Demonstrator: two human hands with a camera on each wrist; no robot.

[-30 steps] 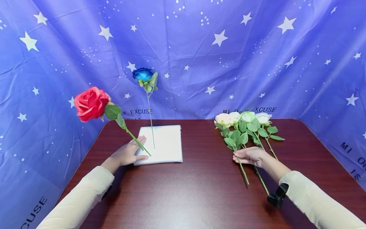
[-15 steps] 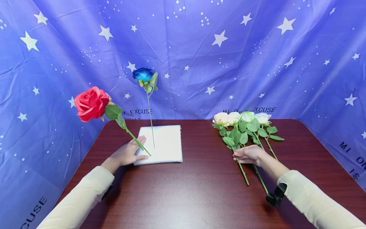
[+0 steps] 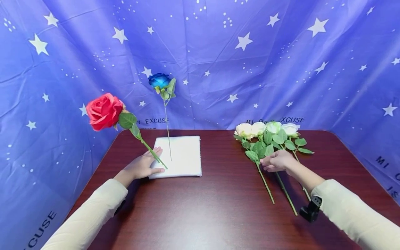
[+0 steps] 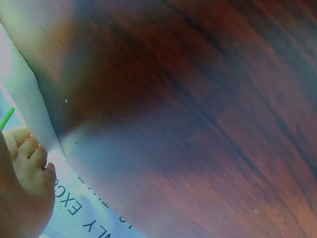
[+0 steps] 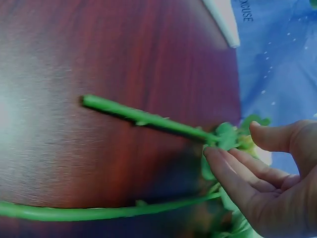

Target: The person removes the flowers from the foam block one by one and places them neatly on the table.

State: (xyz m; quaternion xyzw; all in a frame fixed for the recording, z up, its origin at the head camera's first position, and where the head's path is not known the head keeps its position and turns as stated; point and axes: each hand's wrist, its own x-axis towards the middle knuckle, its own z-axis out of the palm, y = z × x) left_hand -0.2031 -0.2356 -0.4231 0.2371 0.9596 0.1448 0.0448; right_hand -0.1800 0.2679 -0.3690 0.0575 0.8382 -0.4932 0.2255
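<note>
"Cream rose, leftmost of the pale roses on the tabletop: how might it handle?"

"Light, I'd guess, with a stiffish stem and petals soft enough to crush. Best taken mid-stem, below the leaves."

"And the right grip?"

"Just beside that stem, thumb and fingers apart, apparently holding nothing. Half a second ago its fingertips overlapped the stem."

"Elsewhere?"

"Left grip rests on the white pad, thumb out, beside the leaning red rose, as before."
</note>
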